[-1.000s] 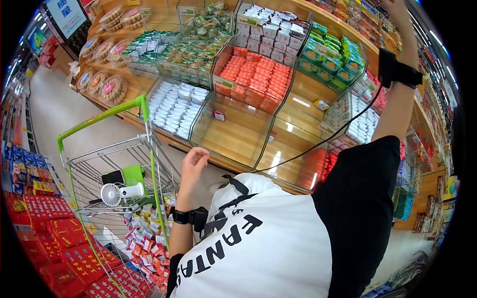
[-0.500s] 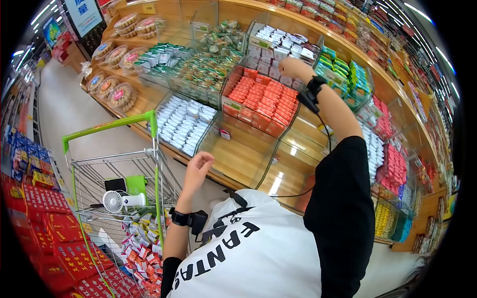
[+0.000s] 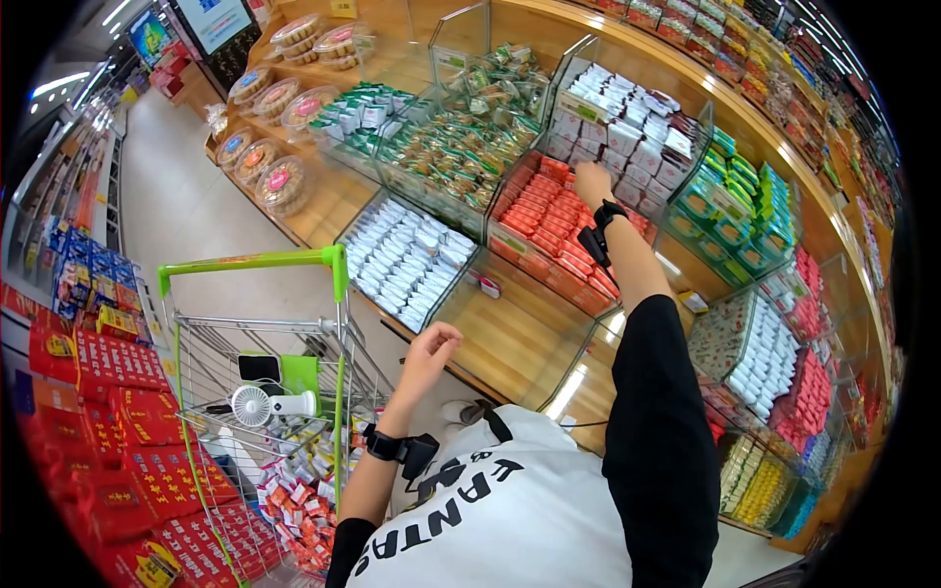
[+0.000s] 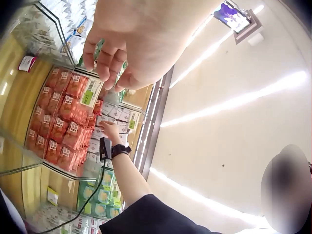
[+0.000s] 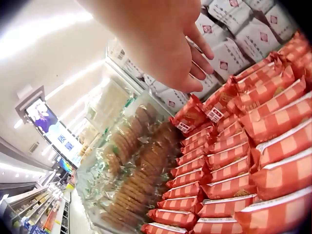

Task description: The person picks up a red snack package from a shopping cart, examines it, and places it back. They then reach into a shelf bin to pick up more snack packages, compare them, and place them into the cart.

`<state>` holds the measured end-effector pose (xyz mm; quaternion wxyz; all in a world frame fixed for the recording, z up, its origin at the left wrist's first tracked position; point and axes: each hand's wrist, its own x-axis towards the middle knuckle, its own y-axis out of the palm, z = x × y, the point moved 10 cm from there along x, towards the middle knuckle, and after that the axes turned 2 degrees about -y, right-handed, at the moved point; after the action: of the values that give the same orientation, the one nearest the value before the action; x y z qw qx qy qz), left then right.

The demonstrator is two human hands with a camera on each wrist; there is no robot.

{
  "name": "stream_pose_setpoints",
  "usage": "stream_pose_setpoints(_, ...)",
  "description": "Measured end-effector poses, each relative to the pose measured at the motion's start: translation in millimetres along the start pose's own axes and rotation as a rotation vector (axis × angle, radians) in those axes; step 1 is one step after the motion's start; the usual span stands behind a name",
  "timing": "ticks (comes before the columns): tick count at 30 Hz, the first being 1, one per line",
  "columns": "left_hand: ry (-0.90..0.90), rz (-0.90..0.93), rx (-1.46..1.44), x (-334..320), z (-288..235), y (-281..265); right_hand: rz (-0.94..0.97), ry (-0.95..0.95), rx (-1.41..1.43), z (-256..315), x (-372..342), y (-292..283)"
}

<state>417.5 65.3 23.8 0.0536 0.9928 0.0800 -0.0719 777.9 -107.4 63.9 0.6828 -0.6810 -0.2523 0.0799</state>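
Note:
My right hand (image 3: 591, 183) is over the back end of a glass bin of red checked snack packets (image 3: 549, 220). In the right wrist view its fingers (image 5: 200, 61) are loosely bent, just above the rearmost red packets and in front of stacked white packets (image 5: 253, 39). Nothing shows in its grasp. My left hand (image 3: 428, 355) hangs in the air at the front edge of the display, beside a bin of white packets (image 3: 407, 260). Its fingers (image 4: 105, 63) curl loosely and hold nothing.
A shopping cart with a green handle (image 3: 255, 261) stands at the left, with loose snack packets (image 3: 294, 505), a phone (image 3: 259, 367) and a white fan (image 3: 252, 405) in it. Glass dividers (image 3: 578, 367) separate the bins. Red cartons (image 3: 167, 431) are stacked beyond the cart.
My right arm has come down from the upper right to the back of the red packets. My left hand stays loosely curled near the display's edge, while the head view has shifted.

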Motion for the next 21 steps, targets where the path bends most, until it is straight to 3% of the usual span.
stream_pose_setpoints(6, 0.003, 0.053, 0.008, 14, -6, 14, -0.065, 0.071, -0.107, -9, 8, 44)
stream_pose_setpoints(12, -0.043, 0.088, 0.017, 19, 8, 18, -0.318, 0.073, -0.303, -5, 7, 44)
stream_pose_setpoints(16, -0.046, 0.102, -0.008, 20, 10, 21, -0.354, 0.069, -0.313, -2, 4, 35)
stream_pose_setpoints(21, -0.031, 0.103, -0.021, 21, 12, 25, -0.257, 0.064, -0.302, -4, 7, 44)
